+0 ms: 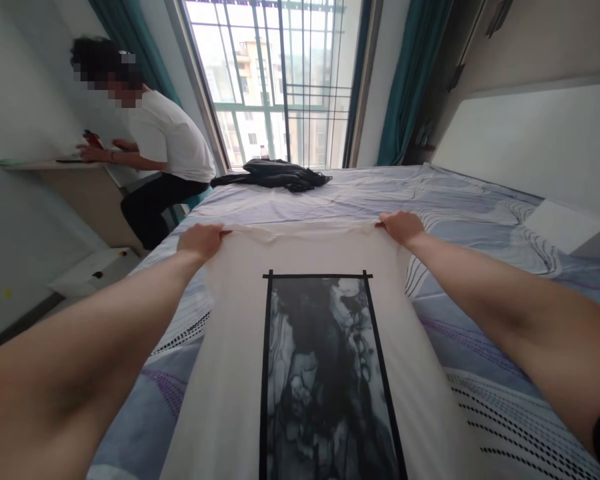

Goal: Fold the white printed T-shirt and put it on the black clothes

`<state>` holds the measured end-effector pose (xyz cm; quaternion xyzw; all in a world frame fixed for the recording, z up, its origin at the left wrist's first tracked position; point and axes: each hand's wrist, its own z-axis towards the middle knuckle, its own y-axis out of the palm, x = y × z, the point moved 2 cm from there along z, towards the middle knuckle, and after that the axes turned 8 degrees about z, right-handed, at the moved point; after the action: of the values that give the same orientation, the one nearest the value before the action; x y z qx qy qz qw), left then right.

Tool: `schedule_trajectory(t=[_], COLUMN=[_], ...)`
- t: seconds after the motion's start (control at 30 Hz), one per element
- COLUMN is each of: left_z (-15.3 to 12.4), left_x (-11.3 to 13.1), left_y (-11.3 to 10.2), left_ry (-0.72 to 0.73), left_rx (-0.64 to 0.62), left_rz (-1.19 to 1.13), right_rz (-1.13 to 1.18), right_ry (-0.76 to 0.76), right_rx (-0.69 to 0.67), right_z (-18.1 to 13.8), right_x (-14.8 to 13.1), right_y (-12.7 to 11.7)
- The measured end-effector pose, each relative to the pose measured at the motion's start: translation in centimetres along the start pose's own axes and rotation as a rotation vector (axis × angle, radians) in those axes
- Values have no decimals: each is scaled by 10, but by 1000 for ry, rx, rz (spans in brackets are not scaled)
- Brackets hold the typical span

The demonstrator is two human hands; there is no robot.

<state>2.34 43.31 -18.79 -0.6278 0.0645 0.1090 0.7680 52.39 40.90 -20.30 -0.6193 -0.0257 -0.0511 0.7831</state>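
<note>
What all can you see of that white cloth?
The white cloth looks thin, slightly creased along its far edge. It bears a cloudy, grey-black picture in a black frame whose lines cross at the far corners. Spread over the bed, it runs out of view nearest the camera. The left grip holds its far edge at left; the right grip, at right.

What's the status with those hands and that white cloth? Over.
Left hand and right hand gripping far edge of white cloth. Cloth over bed, dark print up. Black bundle beyond, apart.
</note>
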Motion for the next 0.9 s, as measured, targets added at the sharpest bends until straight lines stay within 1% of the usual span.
schedule_trajectory(t=[0.1,0.17,0.23,0.27,0.3,0.33,0.4,0.43,0.47,0.5,0.53,0.57,0.6,0.63,0.67,0.7,0.73,0.77,0.83,0.9], left_z=[4,-2,-7,-7,-6,-5,-4,-7,-14,-25,-40,-60,-84,-109,-132,-152,-170,-184,-207,-227], left_x=[21,32,35,36,37,40,52,64,80,99,121,142,162,176,183,183,176,164,128,88], left_y=[57,93,116,121,122,118,101,89,77,65,55,48,45,48,54,61,69,75,81,81], left_ry=[0,-23,-56,-55,-62,-84,-181,-231,-240,-182,-32,177,402,608,687,658,609,552,440,349], left_rx=[-99,-167,-181,-168,-171,-190,-246,-255,-219,-143,-31,92,165,145,79,20,-41,-78,-113,-152], left_rz=[-44,-79,-109,-127,-149,-172,-189,-182,-179,-190,-223,-287,-358,-395,-391,-370,-335,-303,-248,-200], right_rz=[35,101,176,209,235,253,254,244,239,237,257,302,342,377,406,423,430,426,394,357], right_ry=[65,172,272,297,304,302,313,318,292,246,134,-10,-126,-199,-226,-209,-169,-119,-31,30], right_rx=[-83,-124,-113,-101,-102,-127,-179,-185,-166,-121,-72,-9,17,2,-54,-116,-158,-197,-228,-231], right_z=[5,-2,-9,-10,-9,-7,-4,-6,-13,-25,-42,-63,-87,-111,-134,-154,-170,-183,-201,-216], right_x=[-11,-13,-7,-3,-1,0,-13,-28,-49,-74,-102,-130,-155,-173,-183,-185,-179,-166,-130,-92], right_y=[56,97,127,135,137,135,117,104,90,77,67,60,58,60,65,72,78,84,87,83])
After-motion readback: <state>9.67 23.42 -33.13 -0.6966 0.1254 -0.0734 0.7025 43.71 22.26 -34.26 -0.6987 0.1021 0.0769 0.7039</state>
